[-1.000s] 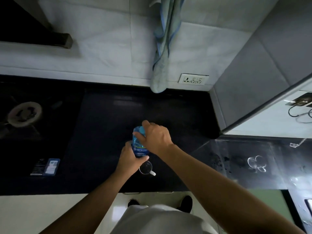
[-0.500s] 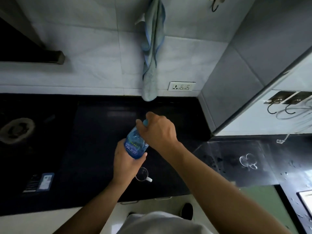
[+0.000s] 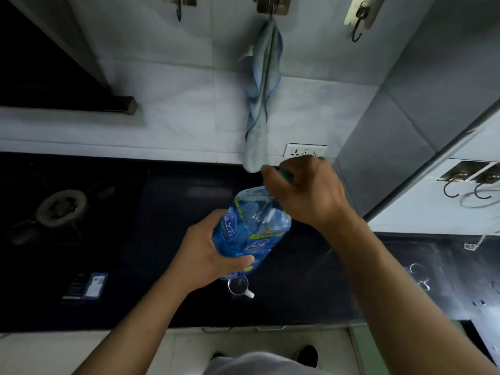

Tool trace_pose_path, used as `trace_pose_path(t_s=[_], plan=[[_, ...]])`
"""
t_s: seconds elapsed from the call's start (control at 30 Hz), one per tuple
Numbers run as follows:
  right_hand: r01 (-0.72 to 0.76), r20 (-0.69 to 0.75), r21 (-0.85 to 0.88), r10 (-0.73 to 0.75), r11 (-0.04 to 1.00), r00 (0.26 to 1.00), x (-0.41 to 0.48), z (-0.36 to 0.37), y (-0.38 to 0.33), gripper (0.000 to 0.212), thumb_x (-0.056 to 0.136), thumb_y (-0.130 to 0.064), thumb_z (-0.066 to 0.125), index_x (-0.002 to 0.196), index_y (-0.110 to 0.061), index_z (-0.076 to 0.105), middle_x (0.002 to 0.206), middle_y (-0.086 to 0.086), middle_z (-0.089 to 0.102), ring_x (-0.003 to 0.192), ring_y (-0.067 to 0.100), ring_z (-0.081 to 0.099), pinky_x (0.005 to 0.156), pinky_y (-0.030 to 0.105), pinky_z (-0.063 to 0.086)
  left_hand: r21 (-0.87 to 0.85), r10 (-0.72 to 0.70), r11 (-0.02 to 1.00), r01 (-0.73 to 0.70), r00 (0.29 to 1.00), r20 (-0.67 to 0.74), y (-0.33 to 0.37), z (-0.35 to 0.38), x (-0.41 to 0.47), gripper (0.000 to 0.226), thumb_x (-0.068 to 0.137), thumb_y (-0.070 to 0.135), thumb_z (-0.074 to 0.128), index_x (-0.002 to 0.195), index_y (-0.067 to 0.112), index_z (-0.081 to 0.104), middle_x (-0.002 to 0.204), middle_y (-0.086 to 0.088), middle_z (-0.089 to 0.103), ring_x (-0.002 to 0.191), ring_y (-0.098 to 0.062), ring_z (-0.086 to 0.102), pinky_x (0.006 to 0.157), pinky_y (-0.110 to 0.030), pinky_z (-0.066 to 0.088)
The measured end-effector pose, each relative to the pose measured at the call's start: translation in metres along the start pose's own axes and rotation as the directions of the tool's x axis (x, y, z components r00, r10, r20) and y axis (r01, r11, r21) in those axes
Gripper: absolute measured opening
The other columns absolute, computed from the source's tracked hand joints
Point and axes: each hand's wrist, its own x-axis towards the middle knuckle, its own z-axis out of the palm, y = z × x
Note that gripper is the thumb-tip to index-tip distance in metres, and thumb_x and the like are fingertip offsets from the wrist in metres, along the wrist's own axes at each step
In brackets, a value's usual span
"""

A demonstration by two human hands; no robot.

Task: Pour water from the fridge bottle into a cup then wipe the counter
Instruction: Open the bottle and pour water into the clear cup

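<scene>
Far left, a round metal gas burner sits in the dark stove top, and nearer you a small blue-and-white card lies flat on the black stone counter. Toward the centre, your left hand wraps the lower body of the translucent blue plastic water bottle: its fingers curl closed around the far side and the thumb presses across the near side. You hold the bottle above the counter, tilted, with its neck pointing up and to the right. Directly beneath its base, the small clear glass cup with a white handle stands on the counter near the front edge, partly hidden by the bottle. Above, a pale blue cloth hangs from a wall hook, its lower end just over the counter's back edge, beside a white wall socket. To the right, your right hand closes over the bottle's neck, fingers bunched around the teal cap, which is mostly covered. Further right, the counter is wet and reflective.
</scene>
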Motion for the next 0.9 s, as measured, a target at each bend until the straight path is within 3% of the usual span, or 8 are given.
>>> trace_pose_path(t_s=[0.2, 0.3, 0.37, 0.43, 0.57, 0.7, 0.8, 0.9], plan=[[0.395, -0.13, 0.482, -0.382, 0.782, 0.915, -0.003, -0.045, -0.011, 0.053, 0.098, -0.03, 0.051, 0.055, -0.004, 0.034, 0.05, 0.011, 0.031, 0.046, 0.023, 0.03, 0.045, 0.034, 0.023, -0.297, 0.1, 0.955, 0.029, 0.908, 0.408, 0.048, -0.022, 0.002, 0.065, 0.065, 0.001, 0.083, 0.125, 0.012, 0.062, 0.118, -0.01, 0.071, 0.107, -0.027, 0.069, 0.086, -0.039, 0.056], [0.087, 0.002, 0.116, -0.088, 0.989, 0.996, 0.016, -0.029, 0.008, 0.054, 0.097, -0.043, 0.044, 0.057, -0.006, 0.042, 0.054, 0.009, 0.04, 0.055, 0.026, 0.048, 0.053, 0.033, 0.034, -0.026, 0.003, 1.0, -0.001, 0.997, 0.079, 0.047, -0.005, 0.0, 0.061, 0.062, 0.014, 0.092, 0.115, 0.024, 0.065, 0.109, 0.002, 0.074, 0.1, -0.014, 0.072, 0.086, -0.035, 0.058], [-0.214, 0.155, -0.236, 0.255, 0.948, 0.955, 0.022, -0.019, 0.016, 0.053, 0.095, -0.05, 0.039, 0.068, -0.008, 0.057, 0.072, 0.012, 0.058, 0.081, 0.034, 0.063, 0.066, 0.034, 0.041, 0.269, 0.027, 0.963, 0.012, 0.99, -0.142, 0.04, 0.01, -0.003, 0.06, 0.056, 0.025, 0.094, 0.107, 0.033, 0.063, 0.101, 0.011, 0.072, 0.093, -0.002, 0.069, 0.081, -0.024, 0.056], [-0.282, 0.188, -0.323, 0.354, 0.903, 0.916, 0.019, -0.013, 0.016, 0.055, 0.095, -0.056, 0.036, 0.084, -0.01, 0.065, 0.098, 0.016, 0.067, 0.099, 0.038, 0.063, 0.074, 0.035, 0.041, 0.321, 0.054, 0.947, 0.006, 0.983, -0.176, 0.032, 0.016, -0.003, 0.059, 0.053, 0.03, 0.092, 0.105, 0.034, 0.062, 0.099, 0.012, 0.071, 0.09, -0.002, 0.068, 0.078, -0.024, 0.056], [0.087, 0.069, 0.022, -0.088, 0.996, 0.994, 0.0, -0.026, 0.002, 0.054, 0.094, -0.054, 0.043, 0.056, -0.014, 0.041, 0.057, 0.005, 0.051, 0.06, 0.029, 0.054, 0.056, 0.035, 0.041, -0.12, -0.045, 0.991, 0.067, 0.982, 0.183, 0.026, -0.013, 0.002, 0.067, 0.056, 0.016, 0.091, 0.118, 0.02, 0.066, 0.11, -0.003, 0.075, 0.1, -0.017, 0.07, 0.083, -0.03, 0.055], [0.412, -0.029, 0.417, -0.442, 0.81, 0.897, -0.019, -0.048, -0.009, 0.048, 0.098, -0.041, 0.052, 0.062, -0.015, 0.034, 0.054, -0.002, 0.035, 0.048, 0.019, 0.036, 0.045, 0.036, 0.03, -0.366, 0.066, 0.912, 0.184, 0.816, 0.575, 0.048, -0.029, -0.003, 0.065, 0.063, -0.004, 0.075, 0.122, 0.022, 0.068, 0.112, -0.002, 0.074, 0.102, -0.016, 0.07, 0.083, -0.03, 0.057], [0.125, 0.09, 0.127, -0.137, 0.984, 0.987, -0.005, -0.043, 0.008, 0.053, 0.098, -0.05, 0.04, 0.057, -0.016, 0.038, 0.054, 0.0, 0.042, 0.057, 0.027, 0.049, 0.055, 0.035, 0.036, -0.131, -0.03, 0.988, 0.075, 0.948, 0.316, 0.049, -0.012, -0.003, 0.058, 0.064, 0.006, 0.087, 0.116, 0.024, 0.068, 0.111, 0.0, 0.075, 0.1, -0.017, 0.072, 0.087, -0.043, 0.059], [-0.238, 0.241, -0.317, 0.321, 0.918, 0.916, 0.004, -0.033, 0.022, 0.057, 0.097, -0.056, 0.035, 0.063, -0.014, 0.052, 0.068, 0.005, 0.052, 0.081, 0.034, 0.059, 0.071, 0.034, 0.039, 0.309, 0.05, 0.951, -0.015, 0.993, -0.105, 0.043, 0.014, -0.007, 0.058, 0.055, 0.023, 0.093, 0.104, 0.036, 0.065, 0.1, 0.015, 0.072, 0.091, -0.005, 0.07, 0.083, -0.035, 0.059]])
